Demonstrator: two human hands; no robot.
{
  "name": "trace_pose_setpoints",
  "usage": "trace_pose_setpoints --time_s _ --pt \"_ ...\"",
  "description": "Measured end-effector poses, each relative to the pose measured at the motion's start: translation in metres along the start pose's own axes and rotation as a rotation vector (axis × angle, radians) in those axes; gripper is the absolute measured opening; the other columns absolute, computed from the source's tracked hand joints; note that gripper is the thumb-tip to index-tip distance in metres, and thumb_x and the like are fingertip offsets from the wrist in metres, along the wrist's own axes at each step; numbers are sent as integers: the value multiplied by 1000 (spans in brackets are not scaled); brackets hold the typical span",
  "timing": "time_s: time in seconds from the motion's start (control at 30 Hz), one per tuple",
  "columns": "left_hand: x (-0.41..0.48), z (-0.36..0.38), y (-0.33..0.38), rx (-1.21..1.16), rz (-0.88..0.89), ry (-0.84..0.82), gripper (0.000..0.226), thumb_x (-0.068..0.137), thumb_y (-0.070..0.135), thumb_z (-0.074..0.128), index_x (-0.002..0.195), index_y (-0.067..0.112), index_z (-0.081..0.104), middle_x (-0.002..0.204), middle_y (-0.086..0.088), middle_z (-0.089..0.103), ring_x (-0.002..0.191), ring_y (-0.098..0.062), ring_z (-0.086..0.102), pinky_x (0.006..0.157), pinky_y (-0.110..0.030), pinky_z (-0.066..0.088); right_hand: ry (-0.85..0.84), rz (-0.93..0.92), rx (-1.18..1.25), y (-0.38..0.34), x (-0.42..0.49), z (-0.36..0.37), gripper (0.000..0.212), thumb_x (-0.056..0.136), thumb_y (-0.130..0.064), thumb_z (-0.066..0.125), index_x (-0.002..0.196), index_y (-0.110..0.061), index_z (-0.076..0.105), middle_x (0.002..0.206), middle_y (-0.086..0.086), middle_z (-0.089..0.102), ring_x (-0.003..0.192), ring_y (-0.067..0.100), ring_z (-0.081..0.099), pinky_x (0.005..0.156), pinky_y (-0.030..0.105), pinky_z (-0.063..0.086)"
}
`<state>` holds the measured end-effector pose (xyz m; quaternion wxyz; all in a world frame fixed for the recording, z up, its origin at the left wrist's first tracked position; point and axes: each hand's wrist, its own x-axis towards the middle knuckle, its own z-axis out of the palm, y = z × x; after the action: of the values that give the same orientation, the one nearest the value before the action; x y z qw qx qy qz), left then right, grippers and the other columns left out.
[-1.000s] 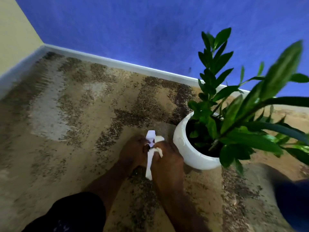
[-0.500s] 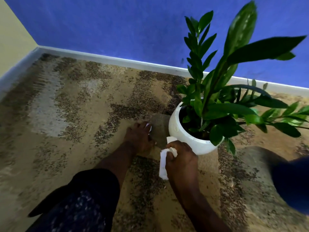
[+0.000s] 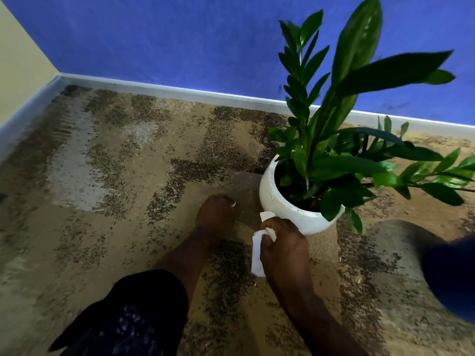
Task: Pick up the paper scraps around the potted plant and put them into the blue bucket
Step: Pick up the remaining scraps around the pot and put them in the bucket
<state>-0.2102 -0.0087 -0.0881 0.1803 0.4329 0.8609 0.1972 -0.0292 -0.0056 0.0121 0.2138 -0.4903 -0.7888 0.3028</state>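
A green leafy plant stands in a round white pot (image 3: 285,209) on the speckled brown carpet. My right hand (image 3: 282,247) is just in front of the pot, closed on white paper scraps (image 3: 257,255) that hang down from its fingers. My left hand (image 3: 214,217) rests low on the carpet to the left of the pot, fingers curled, with a small white scrap (image 3: 233,204) showing at its fingertips. A blurred dark blue shape (image 3: 452,276) at the right edge may be the bucket; I cannot tell.
A blue wall with a white baseboard (image 3: 180,92) runs behind the plant and meets a yellow wall at the left corner. Long leaves (image 3: 385,70) reach up and to the right. My dark-clothed knee (image 3: 133,314) is at the bottom.
My hands, together on the scraps a second ago, have separated. The right hand drew back toward the pot with the long scraps; the left stayed on the carpet. The view shifted left.
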Motion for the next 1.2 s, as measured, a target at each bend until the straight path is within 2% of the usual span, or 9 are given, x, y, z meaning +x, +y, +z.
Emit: trace_pose_setpoints --time_s 0.1,0.27,0.47,0.57,0.63,0.7,0.83,1.0,1.2 --pt "-13 -2 -3 -139 -127 15 27 90 35 59 97 13 73 97 -10 73 91 -25 68 84 -35 53 -26 30 37 4 -2 -7 29 84 -3 59 112 -8 67 107 8 66 98 20 62 86 21 44" --pt "-57 -8 14 -195 -141 -29 26 91 31 61 102 11 74 105 -10 73 101 -21 67 96 -31 48 -69 51 23 15 -6 -30 23 80 3 60 99 -6 69 99 9 67 86 18 60 76 17 40" --pt "-130 -6 91 -410 -259 -27 22 86 13 69 106 6 71 105 8 61 103 -6 55 92 -7 30 -291 194 -120 50 -7 -78 31 81 4 54 102 -11 70 110 9 69 94 22 64 72 14 37" --pt "-149 8 128 -470 -394 -208 22 83 19 71 102 9 73 110 3 67 101 -12 63 101 -27 45 -397 268 -134 74 -5 -114 33 81 6 50 98 -14 71 113 3 70 95 16 67 74 10 42" --pt "-159 13 156 -519 -394 -306 22 81 31 73 94 13 76 95 -6 75 88 -23 70 88 -39 55 -411 308 -162 88 -5 -142 32 82 5 50 88 -22 68 105 5 72 74 12 68 58 7 45" --pt "-167 13 196 -516 -329 -393 21 83 36 70 88 17 76 89 -9 75 83 -24 71 82 -35 56 -414 349 -193 97 -4 -178 30 82 2 53 84 -25 66 97 4 72 61 9 62 45 5 41" --pt "-166 2 282 -576 -269 -462 25 81 41 71 88 17 75 84 -5 75 74 -18 69 71 -27 52 -231 343 -204 101 6 -265 20 78 -3 63 89 -15 74 94 5 74 89 21 68 75 21 45" --pt "-146 -20 392 -738 -181 -475 18 80 14 73 95 4 73 61 1 65 47 -1 56 54 -17 47 100 419 -88 108 19 -361 13 83 -6 61 86 -14 72 83 5 71 81 18 63 69 23 39" --pt "-126 -24 467 -703 -158 -465 26 73 17 75 98 10 74 89 -10 76 83 -21 72 80 -37 58 406 554 222 119 30 -406 19 80 -5 62 77 -22 66 77 -2 68 71 12 61 59 17 42"
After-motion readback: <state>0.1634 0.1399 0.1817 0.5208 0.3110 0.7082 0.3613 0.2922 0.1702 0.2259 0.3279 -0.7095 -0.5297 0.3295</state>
